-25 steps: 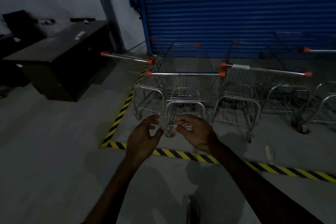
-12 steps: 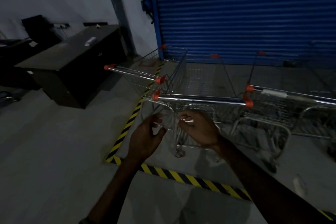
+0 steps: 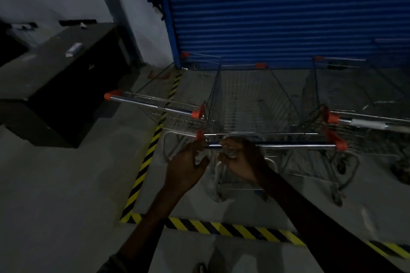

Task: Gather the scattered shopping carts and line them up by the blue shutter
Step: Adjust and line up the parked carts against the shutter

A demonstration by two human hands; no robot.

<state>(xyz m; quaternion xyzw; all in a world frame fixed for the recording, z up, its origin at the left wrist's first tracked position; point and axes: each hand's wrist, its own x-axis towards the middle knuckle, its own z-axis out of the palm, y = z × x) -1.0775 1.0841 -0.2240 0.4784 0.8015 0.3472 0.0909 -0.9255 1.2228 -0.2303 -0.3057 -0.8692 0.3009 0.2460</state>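
Observation:
Three wire shopping carts with orange-capped handles stand side by side in front of the blue shutter (image 3: pixel 277 13). The middle cart (image 3: pixel 255 99) is right before me, and its handle bar (image 3: pixel 295 145) runs across at hand height. My right hand (image 3: pixel 243 160) is curled over the left part of that bar. My left hand (image 3: pixel 188 167) is beside it with fingers spread, fingertips at the bar's left end. The left cart (image 3: pixel 153 106) sits angled across the floor stripe. Only part of the right cart (image 3: pixel 366 123) shows, at the frame's right edge.
A black cabinet (image 3: pixel 60 86) stands to the left against the white wall. Yellow-and-black floor tape (image 3: pixel 144 168) marks the bay's left side, and a second strip of the tape (image 3: pixel 233 228) marks its front edge. A grey pillar (image 3: pixel 119 13) rises left of the shutter.
I have stepped closer to the carts. Both hands have risen from below the middle cart's handle up to the bar, and the right hand has curled over it.

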